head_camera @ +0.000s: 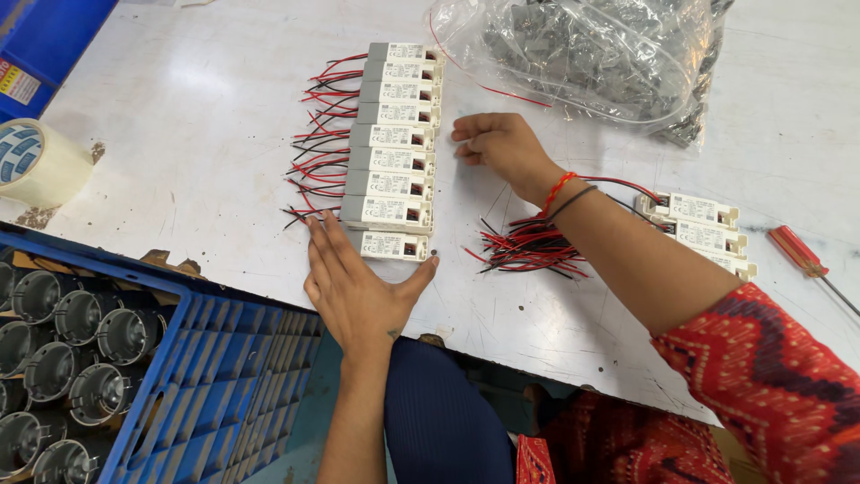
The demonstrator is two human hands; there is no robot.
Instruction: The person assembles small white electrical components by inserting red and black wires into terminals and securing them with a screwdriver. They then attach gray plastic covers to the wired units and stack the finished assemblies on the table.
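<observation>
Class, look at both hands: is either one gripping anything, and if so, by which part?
Neither grips anything. The left hand lies flat, open, against the lowest box in the row. The right hand rests loosely curled on the table beside the row.

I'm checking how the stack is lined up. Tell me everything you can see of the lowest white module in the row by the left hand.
The lowest module is a small, flat, white, plastic-looking box with a printed label and a dark opening at its right end. It lies flat on the table, at the near end of the row. The left hand cups it: fingers at its left end, thumb near its right.
</observation>
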